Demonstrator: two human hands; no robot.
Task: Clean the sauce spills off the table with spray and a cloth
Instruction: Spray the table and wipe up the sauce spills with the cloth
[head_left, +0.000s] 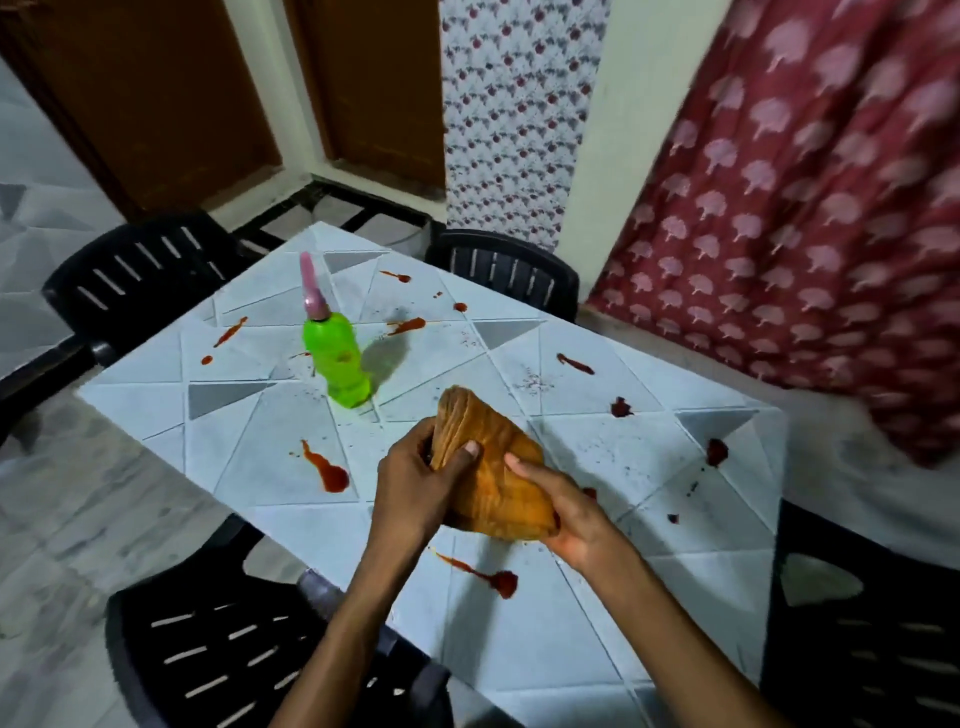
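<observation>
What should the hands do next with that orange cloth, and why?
Probably the left hand lets go of the cloth and reaches for the green spray bottle. Both it and the right hand grip the bunched cloth above the table, the bottle stands upright beyond them, and the red sauce spills look unwiped.

Four chairs (208, 649), one spray bottle (335, 358), one cloth (493, 483), one table (249, 431).

I see a pale plastic table patterned with grey triangles (597, 603) across the middle of the frame. A green plastic spray bottle with a pink nozzle (337, 358) stands upright left of centre. Red sauce spills (330, 475) lie scattered over the whole top.
</observation>
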